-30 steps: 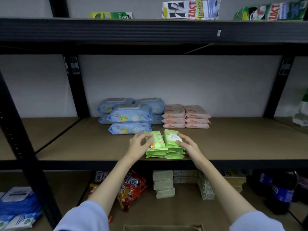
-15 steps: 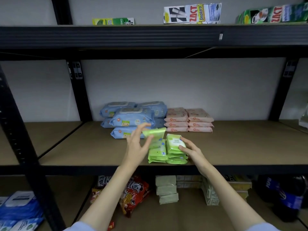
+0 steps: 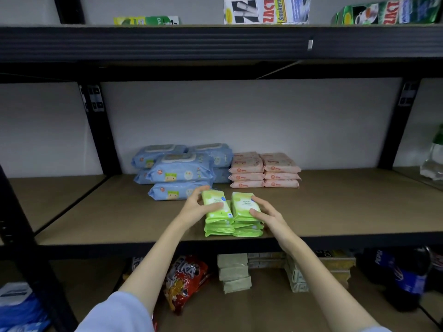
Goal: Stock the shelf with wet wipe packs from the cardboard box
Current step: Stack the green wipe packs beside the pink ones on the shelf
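Where it was lifted, left hand [image 3: 195,209] presses green pack [image 3: 214,204] down

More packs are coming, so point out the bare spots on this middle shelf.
Bare board runs right of the pink packs and green stacks to the right post, and left of the blue packs to the left post. Between blue packs and green stacks it is crowded.

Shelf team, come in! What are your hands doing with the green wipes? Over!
Left hand gripping top pack of left green stack. Right hand steadying right green stack. Blue packs close behind; nothing blocking.
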A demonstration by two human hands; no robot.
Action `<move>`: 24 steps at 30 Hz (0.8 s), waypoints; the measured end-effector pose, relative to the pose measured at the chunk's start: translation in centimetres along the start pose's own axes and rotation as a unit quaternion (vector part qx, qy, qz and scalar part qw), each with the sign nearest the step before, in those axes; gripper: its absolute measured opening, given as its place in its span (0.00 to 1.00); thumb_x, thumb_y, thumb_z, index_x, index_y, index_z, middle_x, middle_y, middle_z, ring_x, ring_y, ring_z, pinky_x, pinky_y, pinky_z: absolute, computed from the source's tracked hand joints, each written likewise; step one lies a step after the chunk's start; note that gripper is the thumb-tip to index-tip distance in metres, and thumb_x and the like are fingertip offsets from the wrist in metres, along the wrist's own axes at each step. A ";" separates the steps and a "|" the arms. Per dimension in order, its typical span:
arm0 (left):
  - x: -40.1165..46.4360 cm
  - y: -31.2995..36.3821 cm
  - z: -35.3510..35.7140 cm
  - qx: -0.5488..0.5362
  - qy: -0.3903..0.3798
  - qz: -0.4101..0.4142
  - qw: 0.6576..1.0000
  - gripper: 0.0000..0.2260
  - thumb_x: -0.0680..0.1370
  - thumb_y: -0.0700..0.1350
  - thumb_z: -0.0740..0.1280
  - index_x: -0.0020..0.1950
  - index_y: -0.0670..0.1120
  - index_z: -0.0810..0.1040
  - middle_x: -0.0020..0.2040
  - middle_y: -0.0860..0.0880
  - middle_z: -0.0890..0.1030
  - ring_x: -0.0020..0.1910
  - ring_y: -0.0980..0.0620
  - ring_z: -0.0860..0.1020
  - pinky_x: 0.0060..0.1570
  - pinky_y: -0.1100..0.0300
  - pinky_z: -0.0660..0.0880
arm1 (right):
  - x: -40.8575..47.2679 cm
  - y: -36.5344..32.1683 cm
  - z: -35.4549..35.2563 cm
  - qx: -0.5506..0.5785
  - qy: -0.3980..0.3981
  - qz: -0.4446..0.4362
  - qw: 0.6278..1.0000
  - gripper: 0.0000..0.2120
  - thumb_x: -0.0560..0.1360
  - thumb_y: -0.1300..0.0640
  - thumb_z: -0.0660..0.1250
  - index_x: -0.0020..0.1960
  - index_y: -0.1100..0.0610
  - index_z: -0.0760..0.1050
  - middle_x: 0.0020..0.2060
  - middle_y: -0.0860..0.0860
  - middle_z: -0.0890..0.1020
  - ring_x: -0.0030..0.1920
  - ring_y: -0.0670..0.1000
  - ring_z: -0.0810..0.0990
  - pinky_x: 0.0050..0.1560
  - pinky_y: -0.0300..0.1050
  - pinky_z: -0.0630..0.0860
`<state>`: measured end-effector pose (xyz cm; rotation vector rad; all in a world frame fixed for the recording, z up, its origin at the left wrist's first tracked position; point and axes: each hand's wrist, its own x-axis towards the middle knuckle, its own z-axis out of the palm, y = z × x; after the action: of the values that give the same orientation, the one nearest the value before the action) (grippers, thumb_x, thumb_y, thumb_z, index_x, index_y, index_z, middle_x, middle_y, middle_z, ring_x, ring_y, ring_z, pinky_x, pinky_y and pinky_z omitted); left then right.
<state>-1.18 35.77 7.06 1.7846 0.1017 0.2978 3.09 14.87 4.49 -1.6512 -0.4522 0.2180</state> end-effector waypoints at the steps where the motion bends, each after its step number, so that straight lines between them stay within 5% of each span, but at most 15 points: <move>1: 0.1 -0.5 -0.1 -0.006 -0.017 -0.017 1.000 0.26 0.71 0.39 0.72 0.66 0.48 0.68 0.63 0.47 0.73 0.55 0.55 0.73 0.47 0.69 0.73 | 0.1 0.0 0.0 0.000 -0.001 0.000 1.000 0.18 0.76 0.55 0.65 0.64 0.44 0.70 0.59 0.45 0.71 0.56 0.41 0.70 0.56 0.37 0.62; 4: 0.0 -1.1 -0.1 -0.032 -0.050 -0.045 0.997 0.25 0.74 0.40 0.69 0.69 0.48 0.66 0.63 0.49 0.73 0.53 0.58 0.75 0.47 0.71 0.73 | 0.4 0.1 0.1 -0.001 -0.011 0.001 1.000 0.18 0.76 0.56 0.64 0.64 0.43 0.69 0.60 0.44 0.70 0.61 0.44 0.67 0.59 0.39 0.60; 7: 0.1 -1.0 0.0 0.002 -0.083 -0.056 0.995 0.27 0.76 0.46 0.67 0.73 0.50 0.61 0.70 0.51 0.66 0.65 0.55 0.68 0.62 0.65 0.66 | 0.6 0.3 0.3 -0.006 -0.021 0.004 1.000 0.18 0.75 0.56 0.64 0.63 0.42 0.70 0.64 0.45 0.70 0.66 0.46 0.66 0.61 0.40 0.60; 10: 0.2 -0.7 0.2 -0.002 -0.099 -0.067 0.993 0.29 0.77 0.48 0.65 0.75 0.51 0.57 0.74 0.52 0.60 0.70 0.55 0.63 0.64 0.64 0.60 | 0.8 0.3 0.4 -0.006 -0.016 0.010 1.000 0.18 0.76 0.56 0.63 0.63 0.42 0.69 0.67 0.45 0.69 0.67 0.47 0.66 0.61 0.40 0.61; 15: -0.1 -1.4 0.4 -0.049 -0.049 -0.051 0.996 0.33 0.77 0.51 0.64 0.77 0.49 0.49 0.76 0.51 0.54 0.74 0.55 0.56 0.69 0.60 0.56 | 1.0 -0.1 0.3 0.005 -0.022 0.019 1.000 0.32 0.69 0.39 0.65 0.71 0.40 0.60 0.72 0.43 0.62 0.71 0.47 0.60 0.69 0.46 0.56; 20: 0.1 -1.8 0.7 -0.054 -0.068 -0.063 0.994 0.33 0.75 0.43 0.68 0.76 0.46 0.54 0.72 0.48 0.64 0.62 0.56 0.68 0.61 0.63 0.65 | 1.5 -0.6 1.2 -0.023 -0.040 0.039 0.998 0.27 0.78 0.52 0.60 0.74 0.45 0.56 0.74 0.46 0.58 0.74 0.49 0.57 0.64 0.42 0.57; 24: 0.5 -1.7 0.9 -0.121 -0.070 -0.087 0.986 0.33 0.76 0.43 0.66 0.76 0.50 0.52 0.74 0.48 0.62 0.69 0.50 0.67 0.69 0.55 0.63 | 2.0 -0.5 1.6 0.030 -0.013 0.063 0.997 0.29 0.78 0.54 0.60 0.75 0.47 0.52 0.74 0.48 0.57 0.73 0.52 0.59 0.70 0.50 0.61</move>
<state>-0.32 35.47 5.33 1.5388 0.1161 0.0550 4.18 17.18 5.03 -1.6219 -0.3571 0.3433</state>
